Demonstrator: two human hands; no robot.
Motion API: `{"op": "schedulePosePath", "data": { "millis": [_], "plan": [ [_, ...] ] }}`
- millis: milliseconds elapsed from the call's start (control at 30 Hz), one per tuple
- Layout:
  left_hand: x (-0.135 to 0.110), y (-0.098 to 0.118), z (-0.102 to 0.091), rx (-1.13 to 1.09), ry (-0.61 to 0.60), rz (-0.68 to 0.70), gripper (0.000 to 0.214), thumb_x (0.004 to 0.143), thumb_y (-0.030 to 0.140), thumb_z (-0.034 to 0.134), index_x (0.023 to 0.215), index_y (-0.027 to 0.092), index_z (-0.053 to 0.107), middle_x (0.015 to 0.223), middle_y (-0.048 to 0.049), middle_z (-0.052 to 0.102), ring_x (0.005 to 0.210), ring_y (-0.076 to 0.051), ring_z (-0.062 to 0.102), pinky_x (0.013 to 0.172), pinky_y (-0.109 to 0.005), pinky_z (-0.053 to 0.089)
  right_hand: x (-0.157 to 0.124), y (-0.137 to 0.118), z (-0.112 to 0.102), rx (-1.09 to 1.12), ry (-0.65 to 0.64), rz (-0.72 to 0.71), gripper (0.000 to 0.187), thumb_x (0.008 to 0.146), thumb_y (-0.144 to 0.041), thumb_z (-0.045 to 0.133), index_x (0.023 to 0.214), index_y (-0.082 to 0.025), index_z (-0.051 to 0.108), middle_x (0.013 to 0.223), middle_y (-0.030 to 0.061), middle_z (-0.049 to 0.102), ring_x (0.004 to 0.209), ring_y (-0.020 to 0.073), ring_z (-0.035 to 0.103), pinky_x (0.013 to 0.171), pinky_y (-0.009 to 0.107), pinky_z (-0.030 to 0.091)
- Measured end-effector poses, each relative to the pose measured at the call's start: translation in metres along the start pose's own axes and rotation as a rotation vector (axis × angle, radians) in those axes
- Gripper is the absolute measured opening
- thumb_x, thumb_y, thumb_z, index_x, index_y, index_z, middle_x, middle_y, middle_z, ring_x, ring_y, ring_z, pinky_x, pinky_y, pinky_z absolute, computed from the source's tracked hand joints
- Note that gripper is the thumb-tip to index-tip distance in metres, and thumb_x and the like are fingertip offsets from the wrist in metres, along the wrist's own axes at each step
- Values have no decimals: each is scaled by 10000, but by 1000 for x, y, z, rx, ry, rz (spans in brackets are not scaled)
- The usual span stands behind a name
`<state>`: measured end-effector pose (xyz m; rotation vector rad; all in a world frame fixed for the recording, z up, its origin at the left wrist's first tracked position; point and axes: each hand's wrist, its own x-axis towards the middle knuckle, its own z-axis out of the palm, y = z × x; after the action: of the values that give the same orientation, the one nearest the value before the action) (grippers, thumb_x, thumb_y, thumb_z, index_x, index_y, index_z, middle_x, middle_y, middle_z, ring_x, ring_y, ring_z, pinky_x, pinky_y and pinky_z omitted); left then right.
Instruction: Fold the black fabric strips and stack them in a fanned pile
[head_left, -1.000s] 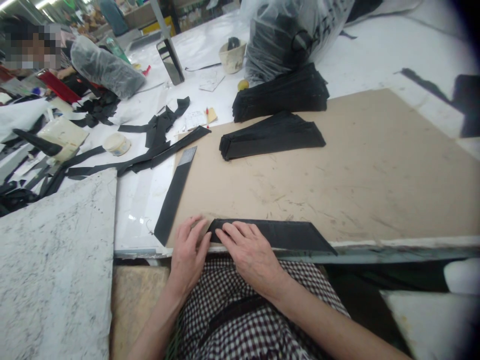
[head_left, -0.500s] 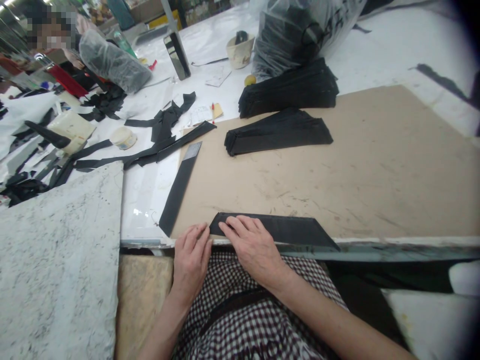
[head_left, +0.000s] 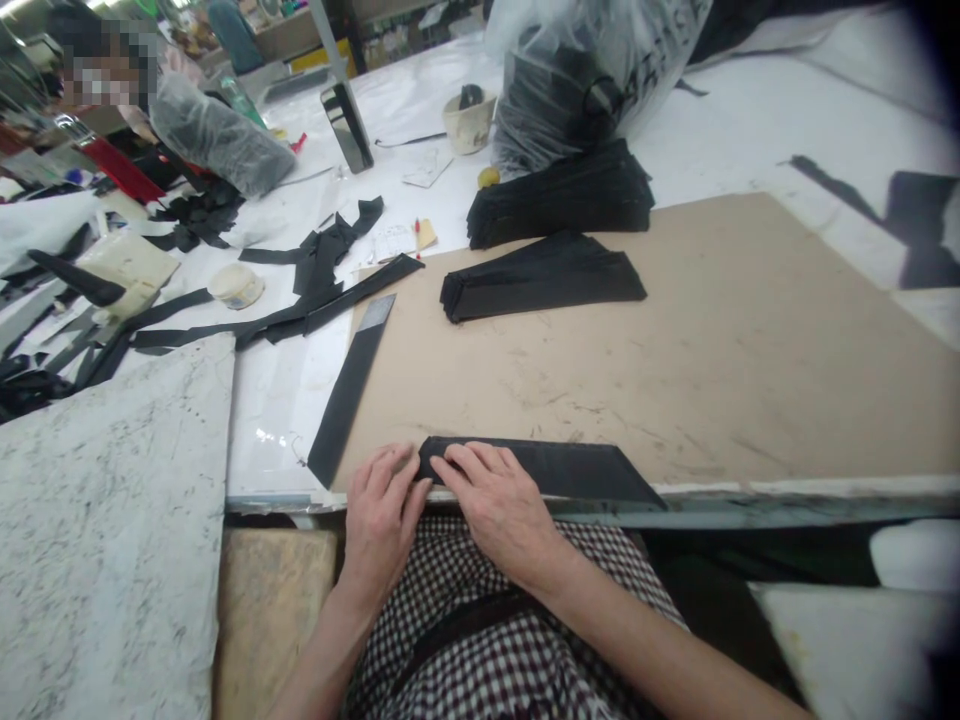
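Black fabric [head_left: 559,468], cut as a long tapered piece, is laid along the near edge of a cardboard sheet [head_left: 697,370], and its narrower left part is covered by the right hand [head_left: 499,515]. The right fingers [head_left: 480,465] are extended and slightly spread on the fabric, so that it is pressed flat rather than pinched. The left hand [head_left: 382,525] is held just beside the fabric's left end. The left fingers [head_left: 382,470] are open and slightly curled, and the thumb is touching or almost touching the fabric's edge; which of the two cannot be told. Nothing is gripped by either hand. A checked garment [head_left: 480,640] is seen below the hands. A black strip [head_left: 346,395] with a grey end is placed along the sheet's left edge, next to the white table [head_left: 270,440]. Two stacks of black pieces are laid farther off, one [head_left: 544,282] on the sheet and the other [head_left: 559,195] at its far edge, in front of a clear plastic bag [head_left: 577,100] of black material. Black offcuts [head_left: 315,300] are scattered on the table left of the sheet, near a tape roll [head_left: 236,286]. A mottled white board [head_left: 105,520] is laid at the lower left, and a second person [head_left: 109,70] is seen in the far left background.
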<state>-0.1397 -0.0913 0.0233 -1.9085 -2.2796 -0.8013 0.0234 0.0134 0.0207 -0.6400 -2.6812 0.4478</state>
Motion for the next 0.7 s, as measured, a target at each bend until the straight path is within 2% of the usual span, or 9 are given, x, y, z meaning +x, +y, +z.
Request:
{"op": "schedulePosePath", "data": {
  "millis": [133, 267, 367, 467, 533, 600, 700],
  "plan": [
    [15, -3, 1, -26, -11, -65, 185, 900, 286, 668, 1068, 215, 648, 1326, -102, 591, 1262, -281, 502, 1062, -513, 443, 1, 10, -9, 103, -7, 11, 280, 955, -129, 529, 1219, -164, 615, 1188, 88, 635, 1081, 229, 549, 935, 389, 471],
    [27, -4, 4, -110, -81, -133, 133, 882, 293, 683, 942, 198, 611, 1314, -117, 579, 1266, -291, 485, 1062, -533, 417, 5, 26, -21, 85, 38, 69, 252, 967, -187, 541, 1208, -150, 604, 1179, 114, 629, 1087, 252, 555, 952, 425, 476],
    [31, -2, 3, -256, -133, -146, 97, 898, 240, 644, 852, 197, 570, 1301, -93, 580, 1263, -254, 491, 1086, -482, 390, 11, 34, -26, 89, 8, 66, 307, 950, -237, 594, 1244, -147, 580, 1210, 133, 612, 1124, 270, 540, 959, 451, 472],
    [31, -4, -3, -456, -223, -236, 118, 917, 254, 606, 835, 199, 541, 1125, -52, 640, 1058, -190, 592, 957, -371, 467, 20, 39, -27, 138, -42, 28, 352, 933, -281, 638, 1260, -166, 576, 1191, 124, 622, 1117, 264, 536, 956, 455, 465],
    [32, -9, -9, -563, -279, -353, 124, 913, 292, 613, 865, 201, 544, 966, -18, 650, 871, -153, 610, 820, -311, 494, 27, 40, -24, 184, -72, 15, 330, 926, -289, 654, 1231, -179, 596, 1134, 101, 649, 1072, 247, 546, 943, 438, 459],
    [35, -16, -14, -652, -322, -448, 186, 883, 311, 656, 1003, 206, 561, 920, -1, 648, 821, -143, 613, 775, -291, 496, 34, 41, -20, 231, -103, 13, 271, 922, -284, 664, 1173, -187, 627, 1073, 74, 674, 1024, 227, 559, 931, 414, 450],
    [47, -28, -22, -704, -399, -459, 519, 840, 316, 711, 1302, 233, 491, 969, 1, 667, 843, -146, 627, 775, -287, 499, 42, 43, -15, 256, -136, 16, 223, 900, -265, 695, 1107, -196, 653, 1033, 49, 686, 996, 217, 569, 916, 393, 437]
  ]
}}
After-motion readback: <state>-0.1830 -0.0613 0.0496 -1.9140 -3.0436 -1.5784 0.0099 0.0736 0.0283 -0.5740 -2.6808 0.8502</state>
